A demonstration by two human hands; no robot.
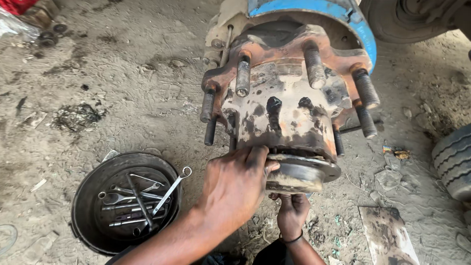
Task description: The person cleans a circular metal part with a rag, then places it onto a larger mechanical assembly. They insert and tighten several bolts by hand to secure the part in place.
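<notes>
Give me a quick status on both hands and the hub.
Left hand gripping hub cap flange from above. Right hand supporting it underneath. Wheel hub greasy, studs bare. Wrench pan at left.

Both hands point(235, 184) on greasy hub cap point(300, 172) (wrenches point(137, 198) in nearby pan point(83, 196)).

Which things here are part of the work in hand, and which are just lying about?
In hand:
left hand
right hand
hub cap
wheel hub

Lying about:
black pan of wrenches
flat board
tyre
</notes>
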